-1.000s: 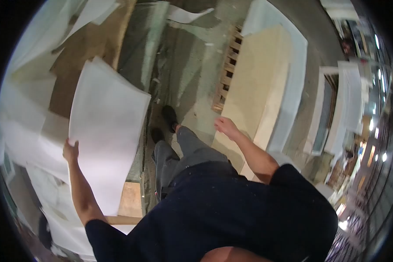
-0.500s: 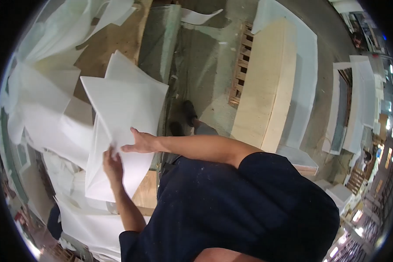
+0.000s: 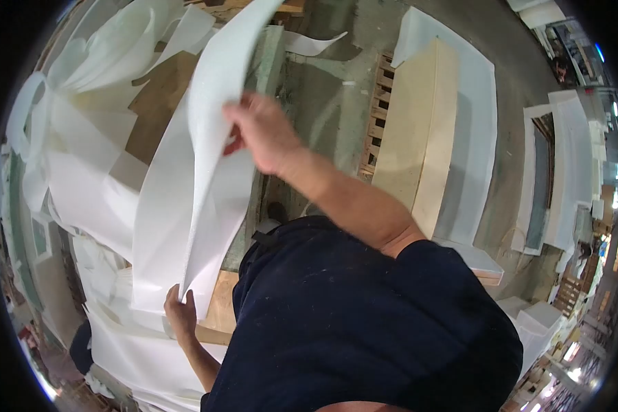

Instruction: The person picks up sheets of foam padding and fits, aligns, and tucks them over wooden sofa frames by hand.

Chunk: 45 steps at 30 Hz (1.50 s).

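My right hand [image 3: 257,130] grips the right edge of a thin white foam sheet [image 3: 216,89], which is lifted and curled upward. Lower down, my left hand [image 3: 180,312] pinches the near corner of the same sheet. Beneath the raised sheet lies another white sheet [image 3: 154,226], spread over the work surface. A brown board [image 3: 159,110] shows beyond it, and a piece of light wood [image 3: 221,302] lies by its near end.
Loose white sheets [image 3: 89,172] are heaped at the left. To the right, a long cream block stack [image 3: 419,130] stands by a wooden pallet [image 3: 379,113], with a pale blue-white sheet [image 3: 475,144] beside it. Farther right is a framed panel [image 3: 539,178].
My right hand has come over to the sheets and then moved up and away, lifting the top sheet's edge. My left hand has moved lower, to the sheet's near corner.
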### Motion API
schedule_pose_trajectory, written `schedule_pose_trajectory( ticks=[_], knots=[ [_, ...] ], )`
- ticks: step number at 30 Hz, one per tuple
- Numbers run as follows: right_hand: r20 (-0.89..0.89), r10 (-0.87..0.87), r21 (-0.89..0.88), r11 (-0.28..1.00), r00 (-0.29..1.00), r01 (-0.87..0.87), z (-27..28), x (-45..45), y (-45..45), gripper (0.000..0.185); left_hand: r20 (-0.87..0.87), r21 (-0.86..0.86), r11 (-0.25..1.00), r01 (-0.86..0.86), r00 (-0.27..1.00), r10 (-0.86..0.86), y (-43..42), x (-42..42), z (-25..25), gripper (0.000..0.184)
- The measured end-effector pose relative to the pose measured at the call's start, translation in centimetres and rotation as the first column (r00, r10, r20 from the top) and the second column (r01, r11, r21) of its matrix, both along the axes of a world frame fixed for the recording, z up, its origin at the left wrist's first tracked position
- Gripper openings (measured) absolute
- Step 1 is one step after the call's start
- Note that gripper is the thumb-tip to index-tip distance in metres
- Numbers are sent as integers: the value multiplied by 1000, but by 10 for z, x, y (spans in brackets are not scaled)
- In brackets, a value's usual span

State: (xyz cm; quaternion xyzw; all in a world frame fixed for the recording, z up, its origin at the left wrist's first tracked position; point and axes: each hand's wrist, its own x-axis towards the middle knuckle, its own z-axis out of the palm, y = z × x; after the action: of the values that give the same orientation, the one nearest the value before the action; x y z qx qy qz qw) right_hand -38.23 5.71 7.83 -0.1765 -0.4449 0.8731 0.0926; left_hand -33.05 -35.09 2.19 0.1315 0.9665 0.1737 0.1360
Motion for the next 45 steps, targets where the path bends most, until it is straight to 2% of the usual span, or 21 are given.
schedule_pose_trajectory(
  ticks=[1, 3, 5, 6, 9, 12, 13, 16, 17, 20, 22, 23, 24, 28, 30, 32, 34, 37, 40, 42, 45],
  knots=[
    [-80, 4, 37, 999, 997, -1, 16, 7, 27, 23, -64, 10, 1000, 16, 998, -15, 8, 1, 5, 15],
    [-121, -77, 78, 993, 990, 87, 42, 24, 72, 19, 52, 25, 990, -141, 989, 140, 36, 0, 25, 14],
    [-135, -143, 146, 976, 980, 162, 48, 37, 118, 18, -8, -26, 998, 64, 998, -64, 83, -8, 64, 20],
    [-134, -207, 158, 961, 969, 227, 43, 45, 143, 19, 2, 53, 998, 43, 999, -43, 112, -12, 89, 21],
    [-158, -394, 93, 907, 905, 411, 46, 84, 218, 21, -8, -90, 989, 119, 993, -121, 194, -28, 147, 24],
    [-199, -504, 86, 845, 840, 528, 57, 126, 291, 20, 12, -284, 891, 355, 930, -367, 237, -49, 134, 28],
    [-182, -583, 103, 789, 792, 605, 60, 141, 312, 20, 148, -176, 902, 393, 917, -371, 272, -52, 136, 33],
    [-104, -802, 216, 559, 588, 801, 58, 185, 377, 22, 130, -54, 878, 476, 875, -467, 346, -76, 103, 32],
    [-189, -841, 84, 501, 508, 861, 57, 201, 394, 23, 185, 5, 874, 486, 858, -479, 384, -76, 100, 31],
    [-287, -922, 24, 263, 259, 965, 30, 270, 466, 33, 271, 65, 719, 692, 681, -680, 475, -100, 85, 27],
    [-193, -981, 139, -24, 3, 990, 44, 316, 471, 23, 317, 126, 617, 777, 558, -767, 533, -109, 78, 24],
    [-126, -985, 223, -141, -115, 965, 43, 338, 468, 31, 286, 144, 511, 848, 458, -841, 569, -109, 80, 24],
    [-182, -972, 299, -199, -149, 933, 39, 354, 464, 40, 260, 154, 407, 900, 360, -896, 600, -106, 89, 24],
    [-16, -935, 298, -342, -354, 891, 13, 410, 444, 45, 83, 220, -71, 973, -91, -992, 703, -108, 122, 30],
    [-9, -903, 263, -416, -429, 871, 3, 427, 446, 37, -73, -38, -315, 948, -317, -946, 756, -124, 136, 31],
    [-61, -902, 169, -432, -428, 886, -2, 454, 459, 30, 92, -188, -91, 978, -75, -993, 819, -111, 171, 29],
    [-54, -902, 121, -432, -428, 894, 9, 472, 467, 28, -215, -368, 165, 915, 90, -973, 860, -74, 191, 30],
    [-131, -828, 17, -551, -545, 834, 16, 525, 483, 27, -130, -406, -63, 912, -126, -983, 904, -42, 204, 34],
    [-217, -768, -134, -588, -602, 798, 13, 584, 488, 27, -257, -522, 2, 853, -155, -954, 947, -6, 178, 37],
    [-229, -766, -153, -581, -600, 800, -3, 628, 489, 29, -457, -418, 56, 907, -157, -875, 980, 29, 164, 34],
    [-176, -842, -46, -511, -510, 859, -6, 631, 477, 37, -545, -404, -222, 888, -428, -720, 1016, 100, 169, 39]
  ],
)
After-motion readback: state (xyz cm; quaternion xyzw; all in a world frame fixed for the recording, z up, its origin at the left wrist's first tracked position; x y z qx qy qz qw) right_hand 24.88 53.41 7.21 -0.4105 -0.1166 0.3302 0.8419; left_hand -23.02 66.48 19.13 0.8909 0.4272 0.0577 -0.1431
